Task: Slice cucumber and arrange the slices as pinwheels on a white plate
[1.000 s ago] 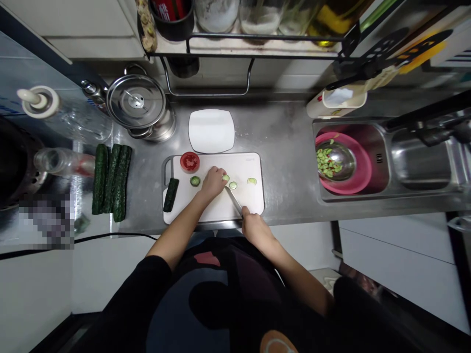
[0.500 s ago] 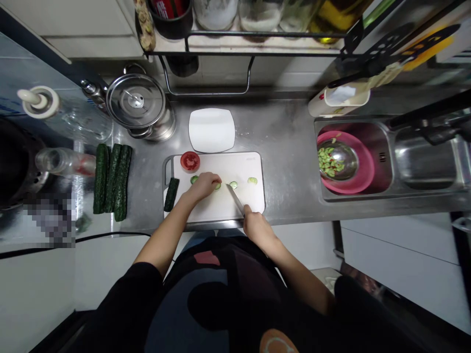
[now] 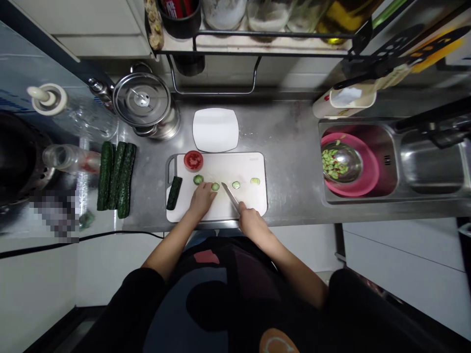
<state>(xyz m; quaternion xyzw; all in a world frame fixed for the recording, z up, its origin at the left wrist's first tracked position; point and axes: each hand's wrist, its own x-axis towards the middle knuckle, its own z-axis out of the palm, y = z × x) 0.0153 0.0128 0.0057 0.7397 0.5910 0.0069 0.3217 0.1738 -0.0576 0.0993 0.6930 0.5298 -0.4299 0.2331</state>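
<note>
My left hand (image 3: 202,200) half-curled, hold unclear; my right hand (image 3: 253,220) closed round a slim steel knife (image 3: 230,195)
Just beyond my left hand, a round pale-green cucumber slice (image 3: 215,187), probably light, slippery; best pinched by its rim

Counter (image 3: 290,147): grey metal, it runs from the left side to the right side, with dull reflections.
Back wall (image 3: 301,81): pale tiles, partly hidden behind the shelf.
Left wall (image 3: 18,63): bluish tiles.
Shelf (image 3: 221,44): above the counter, with dark metal rails.
Sink (image 3: 430,176): metal, two basins, set into the counter at right.
Cabinet (image 3: 397,255): pale flat fronts, below the sink.
Light: rather dim, with a brighter patch on the back wall.
</note>
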